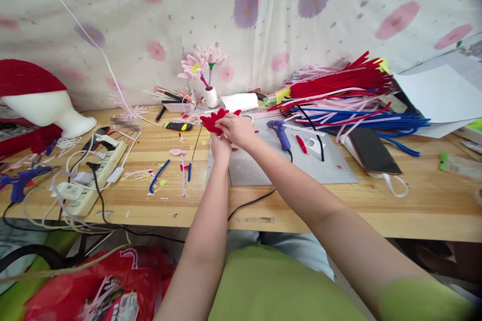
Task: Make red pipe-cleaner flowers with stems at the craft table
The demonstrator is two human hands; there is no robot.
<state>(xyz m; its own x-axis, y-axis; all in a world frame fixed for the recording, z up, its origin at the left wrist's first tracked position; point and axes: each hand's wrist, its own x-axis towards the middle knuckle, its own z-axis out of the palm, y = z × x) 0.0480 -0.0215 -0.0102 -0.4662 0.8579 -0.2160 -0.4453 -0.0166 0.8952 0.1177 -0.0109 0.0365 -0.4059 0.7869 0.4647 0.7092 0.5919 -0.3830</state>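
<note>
A red flower of fuzzy pipe-cleaner petals (211,121) is held up in both hands above the left end of the grey cutting mat (327,168). My left hand (220,148) grips it from below. Over its right side, my right hand (237,129) pinches at the petals, hiding part of the flower. To the right on the mat lie a purple glue gun (279,134), a loose red petal (301,144) and a white cut-out piece (315,146).
Red, pink and blue pipe cleaners (339,83) are heaped at the back right, beside a phone (374,150). Pink flowers stand in a white vase (211,97). A yellow-black cutter (178,126), scraps, a power strip (101,175) and another glue gun (23,180) lie left.
</note>
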